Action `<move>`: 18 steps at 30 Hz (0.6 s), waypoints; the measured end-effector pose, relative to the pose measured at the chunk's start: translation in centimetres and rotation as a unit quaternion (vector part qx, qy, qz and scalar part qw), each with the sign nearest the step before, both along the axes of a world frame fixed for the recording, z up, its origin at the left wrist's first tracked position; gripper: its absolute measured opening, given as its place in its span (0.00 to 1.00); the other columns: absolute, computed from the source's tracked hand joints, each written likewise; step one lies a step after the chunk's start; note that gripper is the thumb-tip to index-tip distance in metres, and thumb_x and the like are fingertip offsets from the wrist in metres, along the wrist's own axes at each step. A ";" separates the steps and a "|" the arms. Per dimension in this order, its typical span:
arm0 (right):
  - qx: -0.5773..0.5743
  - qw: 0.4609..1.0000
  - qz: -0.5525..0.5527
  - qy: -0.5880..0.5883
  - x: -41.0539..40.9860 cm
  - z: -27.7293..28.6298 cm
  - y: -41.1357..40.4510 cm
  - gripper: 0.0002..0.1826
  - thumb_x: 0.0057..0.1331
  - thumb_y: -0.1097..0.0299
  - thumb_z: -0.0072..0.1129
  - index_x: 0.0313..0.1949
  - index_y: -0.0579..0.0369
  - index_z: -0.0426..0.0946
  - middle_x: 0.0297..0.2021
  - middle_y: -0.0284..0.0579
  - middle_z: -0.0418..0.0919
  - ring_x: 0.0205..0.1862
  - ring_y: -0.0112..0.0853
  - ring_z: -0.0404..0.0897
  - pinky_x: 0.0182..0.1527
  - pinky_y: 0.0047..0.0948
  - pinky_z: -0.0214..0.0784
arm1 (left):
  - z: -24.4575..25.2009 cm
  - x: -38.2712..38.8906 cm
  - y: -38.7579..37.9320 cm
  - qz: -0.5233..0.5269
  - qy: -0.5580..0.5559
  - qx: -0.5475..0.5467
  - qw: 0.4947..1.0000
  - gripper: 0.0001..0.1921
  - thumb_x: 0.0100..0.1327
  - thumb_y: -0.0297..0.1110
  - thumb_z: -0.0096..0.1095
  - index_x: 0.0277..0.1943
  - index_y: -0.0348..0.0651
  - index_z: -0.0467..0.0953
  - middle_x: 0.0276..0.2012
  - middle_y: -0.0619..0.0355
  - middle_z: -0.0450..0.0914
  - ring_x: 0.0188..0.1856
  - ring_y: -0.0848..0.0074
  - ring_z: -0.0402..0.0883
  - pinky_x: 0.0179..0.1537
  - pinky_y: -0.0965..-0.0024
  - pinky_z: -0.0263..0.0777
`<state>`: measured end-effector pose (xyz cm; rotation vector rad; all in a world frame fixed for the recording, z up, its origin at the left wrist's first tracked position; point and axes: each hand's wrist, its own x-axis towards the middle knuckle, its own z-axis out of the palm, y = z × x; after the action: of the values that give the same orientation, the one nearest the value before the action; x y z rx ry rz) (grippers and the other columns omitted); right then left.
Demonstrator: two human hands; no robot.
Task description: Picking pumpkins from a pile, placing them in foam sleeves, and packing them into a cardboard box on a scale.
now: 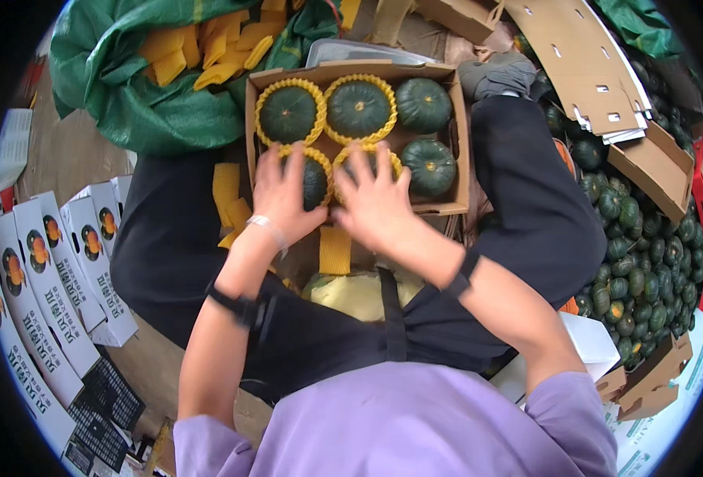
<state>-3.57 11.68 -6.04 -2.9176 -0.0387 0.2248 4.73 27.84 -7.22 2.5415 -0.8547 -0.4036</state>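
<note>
An open cardboard box [321,67] between my legs holds several dark green squashes. Two in the upper row, at left [289,115] and middle [359,109], sit inside yellow foam net sleeves. At the right are two bare squashes, one above [424,105] and one below [428,167]. My left hand [283,194] lies with spread fingers over the sleeved lower-left squash [314,182]. Over the sleeved lower-middle squash [381,162] is my right hand [372,200], fingers spread too. Both hands partly cover these squashes, and neither is closed round one.
A green woven sack [149,128] with yellow foam sleeves [226,45] stands upper left. Printed white cartons [59,286] line the left side. At the right lie a large heap of squashes [650,262] and flat cardboard pieces [584,59]. Loose sleeves [335,250] lie below the box.
</note>
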 end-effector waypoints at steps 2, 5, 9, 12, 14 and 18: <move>0.100 0.973 0.041 0.202 -1.1 4.1 0.6 0.25 0.61 0.51 0.56 0.50 0.57 0.75 0.54 0.62 0.69 0.59 0.56 0.65 0.52 0.57 0.64 | 2.6 -0.8 2.6 0.091 0.038 -0.094 0.991 0.42 0.48 0.31 0.69 0.66 0.38 0.55 0.62 0.35 0.55 0.65 0.46 0.56 0.63 0.54 0.57; 0.179 0.845 -0.076 0.499 -2.9 -0.3 2.4 0.29 0.62 0.44 0.54 0.48 0.57 0.78 0.48 0.61 0.77 0.52 0.49 0.76 0.56 0.41 0.66 | 5.9 -3.6 4.5 0.250 0.165 -0.178 0.937 0.30 0.54 0.24 0.63 0.61 0.36 0.64 0.57 0.44 0.64 0.60 0.60 0.68 0.53 0.64 0.71; 0.376 0.782 -0.250 0.430 -4.1 -13.5 2.5 0.23 0.58 0.57 0.64 0.49 0.57 0.77 0.47 0.52 0.80 0.46 0.41 0.80 0.46 0.38 0.72 | 5.5 -6.9 3.2 0.177 0.260 -0.135 0.940 0.22 0.56 0.28 0.62 0.55 0.37 0.71 0.50 0.46 0.75 0.51 0.64 0.76 0.51 0.67 0.72; 0.582 0.666 -0.168 0.435 -2.6 -6.0 3.7 0.10 0.54 0.71 0.64 0.35 0.60 0.76 0.27 0.38 0.77 0.25 0.23 0.74 0.26 0.24 0.71 | 0.3 -9.2 8.6 0.226 0.211 -0.051 0.950 0.28 0.56 0.31 0.63 0.59 0.32 0.66 0.51 0.40 0.74 0.53 0.60 0.76 0.55 0.66 0.69; 0.600 0.692 -0.082 0.392 -2.7 -0.3 3.0 0.10 0.54 0.70 0.65 0.33 0.60 0.74 0.27 0.40 0.77 0.25 0.24 0.76 0.26 0.23 0.72 | -1.7 -8.8 8.7 0.269 0.267 -0.110 0.919 0.33 0.55 0.30 0.63 0.62 0.26 0.60 0.51 0.41 0.75 0.52 0.64 0.77 0.54 0.68 0.70; 0.404 0.907 -0.121 -0.014 -6.7 6.1 0.2 0.29 0.53 0.67 0.65 0.53 0.59 0.63 0.45 0.58 0.73 0.47 0.50 0.75 0.51 0.40 0.68 | 6.0 -8.9 2.4 0.250 0.557 -0.368 0.702 0.27 0.57 0.16 0.56 0.61 0.32 0.62 0.50 0.51 0.77 0.52 0.71 0.77 0.54 0.70 0.71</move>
<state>-10.22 11.86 0.05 -2.0685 0.1815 0.0894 -4.13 30.21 -1.25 1.2510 0.1746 -0.9937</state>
